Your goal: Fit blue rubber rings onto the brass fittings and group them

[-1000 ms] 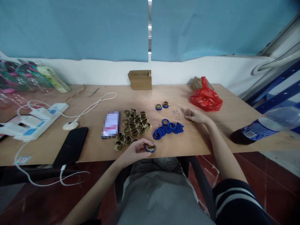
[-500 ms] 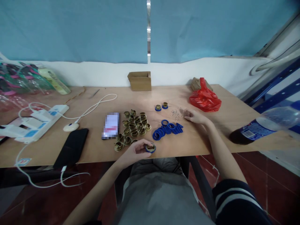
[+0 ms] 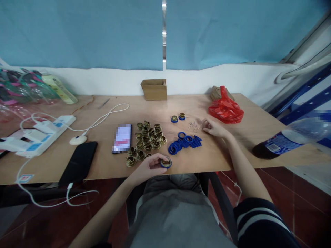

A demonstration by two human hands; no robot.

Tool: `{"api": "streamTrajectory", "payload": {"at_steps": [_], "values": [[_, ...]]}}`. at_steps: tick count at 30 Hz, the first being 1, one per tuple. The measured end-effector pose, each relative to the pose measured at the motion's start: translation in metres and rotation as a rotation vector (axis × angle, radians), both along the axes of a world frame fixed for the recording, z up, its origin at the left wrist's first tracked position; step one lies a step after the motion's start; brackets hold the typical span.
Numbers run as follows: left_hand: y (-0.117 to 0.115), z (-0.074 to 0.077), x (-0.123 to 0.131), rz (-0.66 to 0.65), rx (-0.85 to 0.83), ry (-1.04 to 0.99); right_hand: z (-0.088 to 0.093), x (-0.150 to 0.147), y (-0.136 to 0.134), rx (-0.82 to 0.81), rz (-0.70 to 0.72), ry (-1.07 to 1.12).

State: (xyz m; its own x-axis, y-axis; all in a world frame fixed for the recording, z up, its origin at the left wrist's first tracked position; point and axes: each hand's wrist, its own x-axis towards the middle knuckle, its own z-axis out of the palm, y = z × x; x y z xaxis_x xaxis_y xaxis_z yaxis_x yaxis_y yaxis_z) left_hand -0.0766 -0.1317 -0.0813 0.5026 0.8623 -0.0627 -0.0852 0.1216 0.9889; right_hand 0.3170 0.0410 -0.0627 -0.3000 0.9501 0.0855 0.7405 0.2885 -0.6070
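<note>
Near the table's front edge, my left hand grips a brass round fitting with a blue ring around it, between thumb and fingers. Farther right, my right hand rests on the table with its fingers curled at the edge of several thin wire rings; what its fingertips pinch, if anything, is too small to make out. Loose brass fittings are clustered left of centre. A pile of blue rings lies between my hands. Behind it sit two brass fittings in blue rings.
A phone with a lit screen and a dark phone lie left, beside a white power strip with cables. A small cardboard box stands at the back. Right are a red plastic bag and a cola bottle.
My right hand has shifted very slightly at the wire rings. The left hand keeps its hold on the brass fitting in the same spot.
</note>
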Motion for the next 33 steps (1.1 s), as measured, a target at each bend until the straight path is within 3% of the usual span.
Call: {"api": "streamTrajectory", "payload": {"at_steps": [9, 14, 17, 21, 23, 27, 30, 33], "values": [[0.000, -0.001, -0.001, 0.007, 0.002, 0.011, 0.009, -0.007, -0.008, -0.098, -0.066, 0.170], [-0.001, -0.002, -0.001, 0.001, 0.030, 0.008, 0.025, -0.006, -0.018, -0.013, -0.144, 0.259], [-0.003, -0.002, 0.002, -0.002, 0.067, -0.003, 0.042, -0.020, -0.043, 0.088, -0.091, 0.349], [-0.010, -0.004, 0.014, 0.081, 0.164, -0.046, 0.062, -0.062, -0.105, 0.245, -0.038, 0.376], [-0.015, -0.004, 0.021, 0.148, 0.243, -0.039, 0.065, -0.087, -0.139, 0.135, 0.014, 0.449], [-0.026, 0.003, 0.029, 0.241, 0.355, 0.038, 0.050, -0.127, -0.186, -0.341, 0.191, 0.771], [-0.034, 0.015, 0.030, 0.248, 0.389, 0.073, 0.028, -0.145, -0.195, -0.595, 0.272, 0.967], [-0.038, 0.024, 0.030, 0.256, 0.431, 0.136, 0.010, -0.154, -0.192, -0.720, 0.266, 1.087]]}}
